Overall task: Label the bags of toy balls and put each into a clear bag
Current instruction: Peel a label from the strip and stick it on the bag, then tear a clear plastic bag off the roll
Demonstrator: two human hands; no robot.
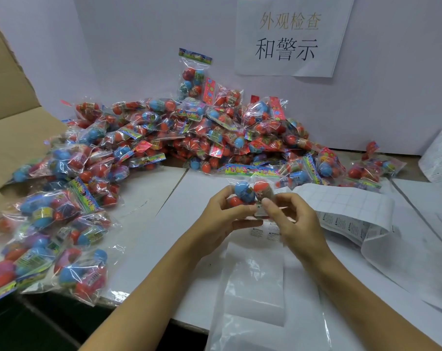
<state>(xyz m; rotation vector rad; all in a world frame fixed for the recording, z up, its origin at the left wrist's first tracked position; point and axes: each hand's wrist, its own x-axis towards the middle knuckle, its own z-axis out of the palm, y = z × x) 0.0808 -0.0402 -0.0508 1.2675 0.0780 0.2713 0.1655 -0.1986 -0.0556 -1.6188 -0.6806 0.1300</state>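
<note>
While a bag of balls is held above the middle of the tabletop, it is gripped from the left by the left hand, whose fingers are curled round its lower side. Blue and red balls are seen inside this bag, under a printed header strip. A small white label is pinched between thumb and forefinger of the right hand and is held against the bag's lower front; the remaining fingers of that hand are loosely bent. Directly below the hands, a flat clear bag is laid toward the near edge, with printed warning text near its upper end; nothing is seen inside it. A label sheet is spread just to the right of the hands, partly curled over. A large pile of bags, each filled with red and blue balls, is heaped along the far edge against the white wall, and further bags are spread down the left edge. A cardboard box is seen at the far left corner. A paper sign is fixed to the wall.
</note>
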